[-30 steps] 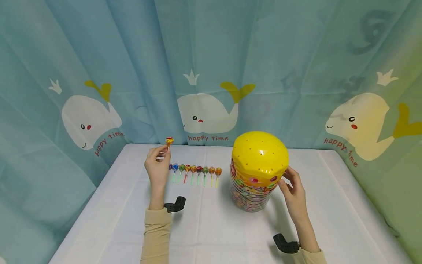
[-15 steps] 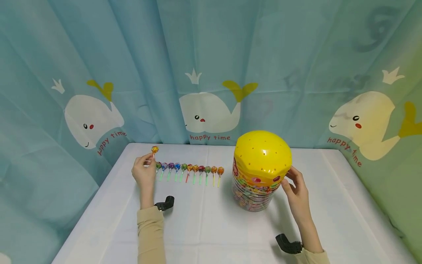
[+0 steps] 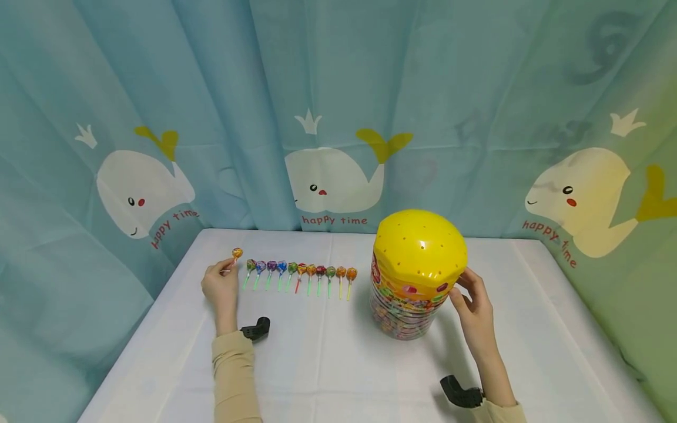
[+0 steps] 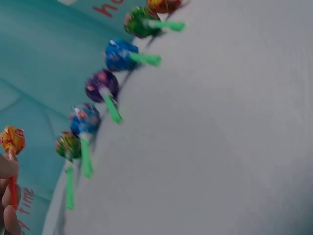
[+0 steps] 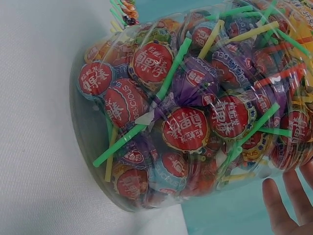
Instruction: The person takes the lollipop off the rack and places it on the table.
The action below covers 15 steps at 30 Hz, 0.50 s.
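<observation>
Near the table's left back part, my left hand (image 3: 221,286) pinches the stick of an orange-wrapped lollipop (image 3: 237,252), candy end up. To the right of that hand lies a row of several lollipops (image 3: 292,268), candy ends away from me and sticks toward me. The left wrist view shows the held lollipop (image 4: 12,139) with a red stick between thumb and fingers. A big clear jar (image 3: 403,315) with a yellow lid (image 3: 422,247) stands upright, filled with lollipops. Against its right side rests my right hand (image 3: 475,311), fingers extended (image 5: 288,200) and touching the wall.
The white-covered table (image 3: 338,376) ends at a blue curtain (image 3: 338,70) printed with whales, close behind the row and jar. Each wrist carries a black camera mount (image 3: 256,329).
My left hand has moved left and a little toward me with the lollipop, baring the left end of the row. The right hand and the jar stay put.
</observation>
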Motion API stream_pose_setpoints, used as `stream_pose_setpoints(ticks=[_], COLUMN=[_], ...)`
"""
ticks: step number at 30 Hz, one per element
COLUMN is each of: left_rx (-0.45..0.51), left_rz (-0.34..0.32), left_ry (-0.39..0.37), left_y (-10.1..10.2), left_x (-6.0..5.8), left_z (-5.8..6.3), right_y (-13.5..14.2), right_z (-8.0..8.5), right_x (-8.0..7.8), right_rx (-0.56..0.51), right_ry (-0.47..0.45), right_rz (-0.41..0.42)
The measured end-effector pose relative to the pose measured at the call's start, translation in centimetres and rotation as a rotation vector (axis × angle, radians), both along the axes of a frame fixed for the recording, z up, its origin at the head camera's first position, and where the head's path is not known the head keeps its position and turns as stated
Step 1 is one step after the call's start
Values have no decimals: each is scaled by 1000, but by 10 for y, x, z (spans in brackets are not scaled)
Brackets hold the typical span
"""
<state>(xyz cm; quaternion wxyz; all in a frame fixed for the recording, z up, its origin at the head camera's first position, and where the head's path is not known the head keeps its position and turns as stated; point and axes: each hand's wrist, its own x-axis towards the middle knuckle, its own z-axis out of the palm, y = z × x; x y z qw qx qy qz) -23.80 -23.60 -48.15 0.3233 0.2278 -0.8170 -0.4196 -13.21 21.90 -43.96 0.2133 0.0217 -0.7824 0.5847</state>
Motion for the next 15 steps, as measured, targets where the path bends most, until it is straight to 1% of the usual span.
stream_pose_setpoints(ticks=[7, 15], left_rx=[16, -6], left_rz=[-19, -22], left_ry=[-81, -102], left_y=[-5, -8], left_x=[3, 0], left_z=[-11, -17], right_y=[-1, -1], right_z=[0, 0], right_x=[0, 0], right_rx=[0, -10], right_ry=[19, -3], right_rz=[10, -1])
